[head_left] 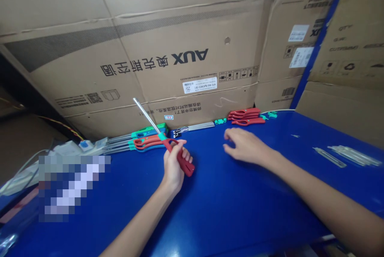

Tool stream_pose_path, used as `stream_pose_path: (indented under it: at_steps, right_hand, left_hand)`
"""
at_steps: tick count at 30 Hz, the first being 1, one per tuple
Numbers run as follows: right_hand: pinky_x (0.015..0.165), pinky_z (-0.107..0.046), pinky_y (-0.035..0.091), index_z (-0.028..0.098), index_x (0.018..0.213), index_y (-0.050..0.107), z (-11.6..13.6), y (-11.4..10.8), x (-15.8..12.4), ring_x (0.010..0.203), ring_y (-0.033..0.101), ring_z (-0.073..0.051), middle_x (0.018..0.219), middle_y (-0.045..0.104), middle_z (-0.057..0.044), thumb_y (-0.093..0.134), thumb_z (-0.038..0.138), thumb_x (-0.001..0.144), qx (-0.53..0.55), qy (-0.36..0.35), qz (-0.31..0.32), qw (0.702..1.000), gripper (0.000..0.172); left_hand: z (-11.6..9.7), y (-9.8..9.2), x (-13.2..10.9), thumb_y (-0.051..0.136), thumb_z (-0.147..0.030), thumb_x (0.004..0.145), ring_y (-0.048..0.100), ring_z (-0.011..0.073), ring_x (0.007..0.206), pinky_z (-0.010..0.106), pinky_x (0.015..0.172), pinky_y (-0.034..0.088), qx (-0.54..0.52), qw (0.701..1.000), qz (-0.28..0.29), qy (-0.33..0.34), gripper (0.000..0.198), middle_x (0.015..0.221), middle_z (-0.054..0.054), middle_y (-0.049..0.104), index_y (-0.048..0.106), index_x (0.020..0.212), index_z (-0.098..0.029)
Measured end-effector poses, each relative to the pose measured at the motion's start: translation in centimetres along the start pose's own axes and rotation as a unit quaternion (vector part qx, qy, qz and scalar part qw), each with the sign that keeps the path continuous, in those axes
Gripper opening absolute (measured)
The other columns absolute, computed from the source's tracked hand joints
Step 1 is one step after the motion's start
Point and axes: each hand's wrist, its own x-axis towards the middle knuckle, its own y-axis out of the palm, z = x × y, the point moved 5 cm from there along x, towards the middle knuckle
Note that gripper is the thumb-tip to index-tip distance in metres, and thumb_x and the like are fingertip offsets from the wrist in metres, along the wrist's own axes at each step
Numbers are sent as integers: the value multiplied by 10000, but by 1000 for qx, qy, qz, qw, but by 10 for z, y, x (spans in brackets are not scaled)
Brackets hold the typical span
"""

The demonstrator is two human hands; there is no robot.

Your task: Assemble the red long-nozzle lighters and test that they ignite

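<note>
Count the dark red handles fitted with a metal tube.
1: the dark red handle in the left hand, its metal tube slanting leftward. The stacked red handles beyond the right hand show no tube; some may be hidden.

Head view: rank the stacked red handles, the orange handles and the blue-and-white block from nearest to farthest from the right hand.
From the right hand:
1. Stacked red handles, just beyond it.
2. Orange handles, to its left.
3. Blue-and-white block, farther left.
</note>
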Motion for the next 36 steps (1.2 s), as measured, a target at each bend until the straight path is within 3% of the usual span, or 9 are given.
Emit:
stream_pose_path:
  at_steps: [2, 4, 7, 12, 16, 21, 25, 29, 36]
  right_hand:
    - [929, -459, 427, 81, 1140, 553, -32, -7, 5, 1126, 538, -313, 1206, 564, -199, 598, 279, 873, -53, 97, 14, 994, 336]
    - [901, -466, 484, 132, 1202, 553, -56, -5, 7, 1083, 574, -257, 1228, 566, -125, 594, 323, 906, -81, 171, 60, 980, 354]
    - [852, -420, 531, 166, 1213, 562, -69, 4, 6, 1017, 609, -210, 1210, 586, -88, 570, 338, 932, -82, 198, 121, 969, 329]
    - [826, -403, 534, 154, 1185, 571, -38, 13, 3, 971, 620, -199, 1158, 606, -88, 557, 337, 938, -44, 103, 117, 987, 308]
    - [647, -294, 460, 169, 1116, 542, 8, 19, -6, 694, 614, -164, 795, 648, -40, 348, 263, 1012, 39, -49, 75, 995, 240]
    - [745, -263, 432, 214, 1062, 583, 49, 30, -19, 861, 632, -163, 941, 677, -42, 361, 259, 1003, 137, -193, 13, 972, 234]
    - [707, -253, 449, 180, 1075, 651, 54, 34, -25, 774, 615, -150, 913, 663, -62, 447, 175, 930, 174, -235, -23, 956, 250]
    - [672, -233, 464, 182, 1144, 653, 53, 30, -28, 721, 595, -124, 934, 648, -64, 466, 106, 875, 205, -270, -52, 939, 336]
    - [542, -226, 438, 122, 1020, 700, 57, 25, -32, 528, 525, -99, 751, 683, -50, 463, 123, 872, 246, -318, -133, 906, 279]
  left_hand:
    - [-7, -10, 9, 687, -377, 719, 362, 76, 420, 202, 439, 340, 7, 999, -29, 23, 250, 462, -85, 378, 537, 759, -181]
    - [-17, -19, 17, 673, -429, 730, 350, 71, 392, 196, 420, 334, 7, 997, -54, 53, 299, 444, -93, 357, 494, 709, -191]
    - [-30, -29, 24, 686, -434, 724, 359, 70, 372, 193, 400, 339, 16, 992, -77, 98, 321, 438, -99, 376, 465, 702, -201]
    - [-37, -31, 26, 701, -306, 681, 397, 77, 363, 191, 381, 328, 32, 988, -66, 137, 283, 463, -96, 453, 444, 743, -208]
    - [-33, -22, 23, 707, -277, 644, 522, 105, 481, 211, 479, 440, 41, 988, -27, 146, 347, 575, -58, 584, 485, 900, -203]
    - [-24, -9, 13, 698, -472, 748, 532, 130, 410, 210, 363, 412, 94, 986, 29, 131, 454, 656, -18, 663, 471, 1064, -240]
    - [-22, -6, 9, 630, -531, 791, 420, 92, 312, 175, 312, 330, 99, 988, 44, 110, 370, 536, -57, 584, 487, 957, -233]
    - [-22, -4, 11, 651, -487, 738, 500, 123, 446, 195, 360, 372, 68, 994, 64, 60, 350, 614, 6, 610, 502, 860, -195]
    - [-22, -4, 12, 667, -521, 778, 498, 106, 503, 190, 421, 399, 21, 999, 47, 13, 387, 673, -14, 570, 510, 940, -207]
